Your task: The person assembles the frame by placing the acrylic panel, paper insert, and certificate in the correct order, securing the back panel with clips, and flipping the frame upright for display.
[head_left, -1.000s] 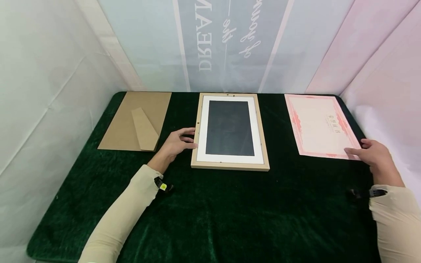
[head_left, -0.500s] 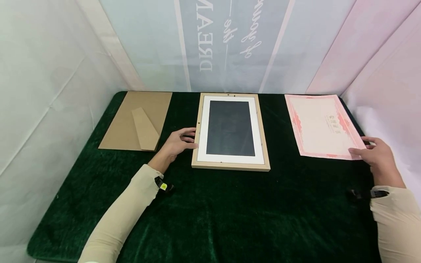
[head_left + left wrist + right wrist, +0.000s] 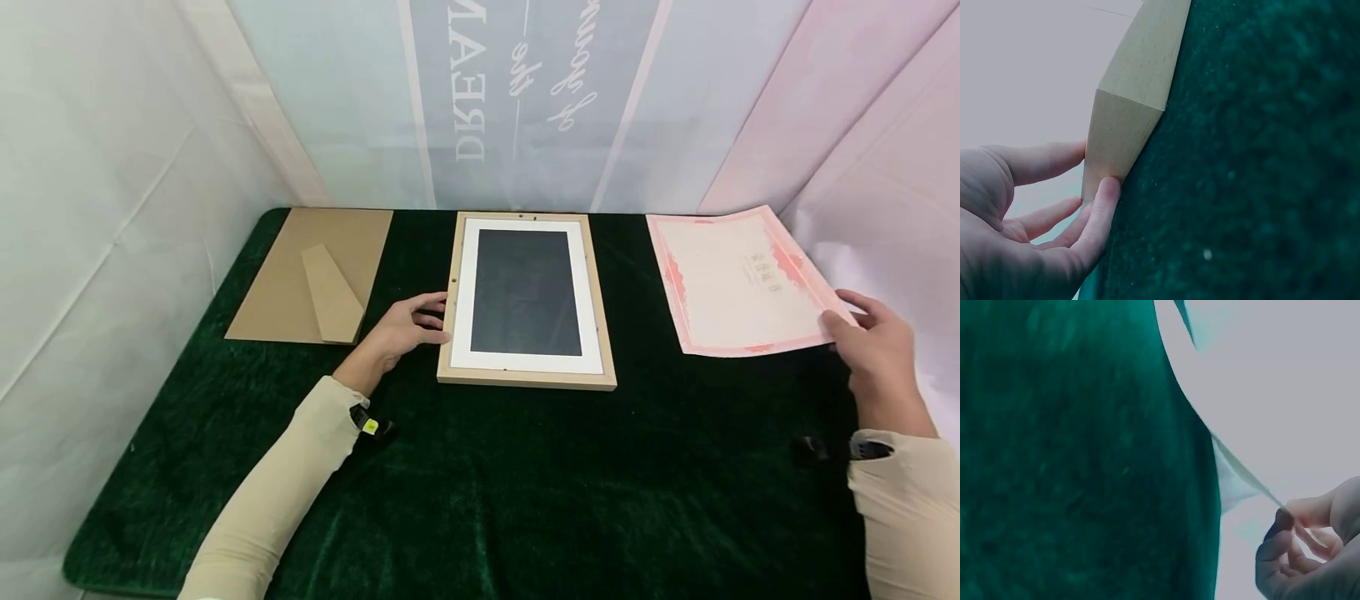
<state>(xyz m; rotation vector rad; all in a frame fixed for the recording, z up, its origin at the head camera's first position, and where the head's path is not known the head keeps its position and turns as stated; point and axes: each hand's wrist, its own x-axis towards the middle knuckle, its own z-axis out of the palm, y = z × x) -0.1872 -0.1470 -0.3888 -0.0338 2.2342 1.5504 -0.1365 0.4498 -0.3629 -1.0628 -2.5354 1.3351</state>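
Note:
My left hand (image 3: 401, 329) holds the left edge of a light wooden picture frame (image 3: 442, 342) with thumb and fingertips. Up close, its fingertips lie along the wooden side (image 3: 1129, 125) below a corner. The frame lies flat, a white mat inside it around a dark panel (image 3: 525, 292). At the far right, my right hand (image 3: 877, 346) pinches the near right corner of a certificate sheet (image 3: 735, 283) with a pink border. That side of the paper is bent up while its left edge stays low by the cloth. In the right wrist view the sheet appears nearly edge-on above the fingers (image 3: 1313, 512).
A brown backing board (image 3: 262, 292) with a stand flap (image 3: 333, 296) lies at the back left. Dark green velvet (image 3: 525, 483) covers the table. Pale fabric walls (image 3: 90, 250) rise at the left, back and right. A small black device (image 3: 367, 421) sits on each wrist.
My right hand has shifted slightly right and up, raising the certificate's right side so that it bows. My left hand and the frame have stayed nearly still.

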